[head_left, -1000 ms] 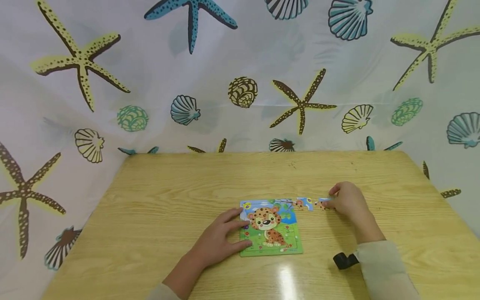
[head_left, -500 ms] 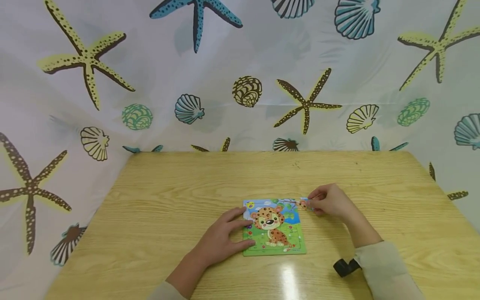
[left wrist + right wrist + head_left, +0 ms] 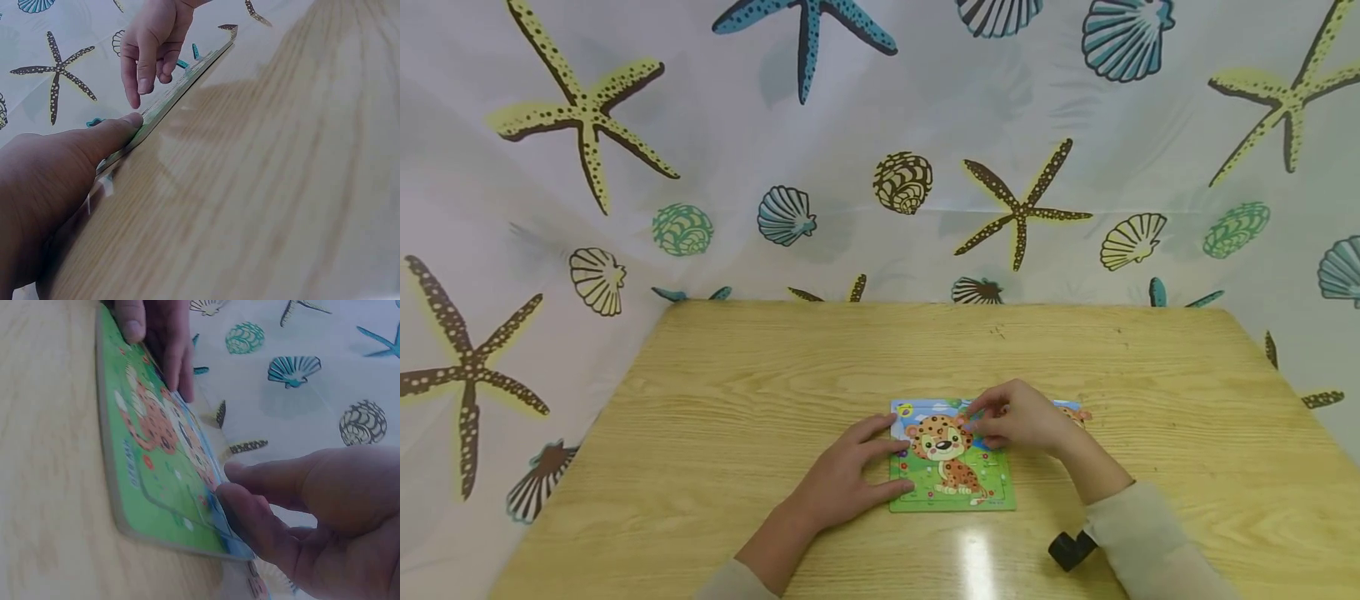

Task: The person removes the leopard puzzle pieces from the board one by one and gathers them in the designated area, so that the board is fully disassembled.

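Note:
A square picture puzzle with a cartoon leopard lies flat on the table. My left hand rests at its left side, fingers spread and fingertips on the edge; in the left wrist view its thumb touches the near edge. My right hand hovers over the upper right corner, thumb and index finger close together near the leopard's ear. In the right wrist view nothing shows between those fingertips. Right of the puzzle, a loose puzzle piece with orange and blue print lies partly hidden behind the right hand.
The wooden table spreads around the puzzle. A white curtain printed with starfish and shells hangs behind and beside it. A black device sits at the right sleeve.
My right hand has moved left from the loose pieces beside the puzzle to above its upper right corner. The left hand stays on the edge. The head view has shifted slightly.

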`<state>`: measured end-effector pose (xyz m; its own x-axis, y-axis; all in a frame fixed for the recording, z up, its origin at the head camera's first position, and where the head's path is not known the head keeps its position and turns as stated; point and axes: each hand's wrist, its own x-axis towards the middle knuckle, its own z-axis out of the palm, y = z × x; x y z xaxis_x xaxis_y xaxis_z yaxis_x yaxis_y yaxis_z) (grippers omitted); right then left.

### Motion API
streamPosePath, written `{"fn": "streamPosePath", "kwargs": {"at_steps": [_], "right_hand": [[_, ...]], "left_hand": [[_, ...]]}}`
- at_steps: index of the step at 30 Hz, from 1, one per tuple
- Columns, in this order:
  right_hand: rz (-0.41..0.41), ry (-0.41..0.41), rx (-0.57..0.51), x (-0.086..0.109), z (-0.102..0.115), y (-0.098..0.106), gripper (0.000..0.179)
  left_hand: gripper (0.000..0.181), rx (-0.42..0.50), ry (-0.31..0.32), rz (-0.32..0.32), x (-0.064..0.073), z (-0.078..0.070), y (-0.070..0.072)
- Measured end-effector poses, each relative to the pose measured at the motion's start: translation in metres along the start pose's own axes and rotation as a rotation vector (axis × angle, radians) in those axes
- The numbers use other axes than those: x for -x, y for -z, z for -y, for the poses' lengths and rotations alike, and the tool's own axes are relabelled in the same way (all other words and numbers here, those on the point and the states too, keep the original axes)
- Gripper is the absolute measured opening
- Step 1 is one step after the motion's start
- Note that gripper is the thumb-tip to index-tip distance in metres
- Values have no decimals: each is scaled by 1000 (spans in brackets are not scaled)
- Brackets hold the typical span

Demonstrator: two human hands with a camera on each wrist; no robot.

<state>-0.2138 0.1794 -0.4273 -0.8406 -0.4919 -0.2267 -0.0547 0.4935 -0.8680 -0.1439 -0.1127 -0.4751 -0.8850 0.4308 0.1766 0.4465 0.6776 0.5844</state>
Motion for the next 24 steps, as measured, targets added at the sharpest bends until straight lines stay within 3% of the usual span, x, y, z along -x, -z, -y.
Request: {"fn": "streamPosePath", "kwargs": {"at_steps": [4, 11, 24], "right_hand": [[0, 31, 125, -1, 5, -12, 20], [-108, 63, 443, -2, 15, -25, 16], [-160, 115, 437, 1, 11, -26, 10]], "left_hand": [[56, 7, 9, 11, 0, -1, 0], [56, 15, 33, 20, 1, -2, 1], [55, 3, 16, 17, 1, -2, 3]]}}
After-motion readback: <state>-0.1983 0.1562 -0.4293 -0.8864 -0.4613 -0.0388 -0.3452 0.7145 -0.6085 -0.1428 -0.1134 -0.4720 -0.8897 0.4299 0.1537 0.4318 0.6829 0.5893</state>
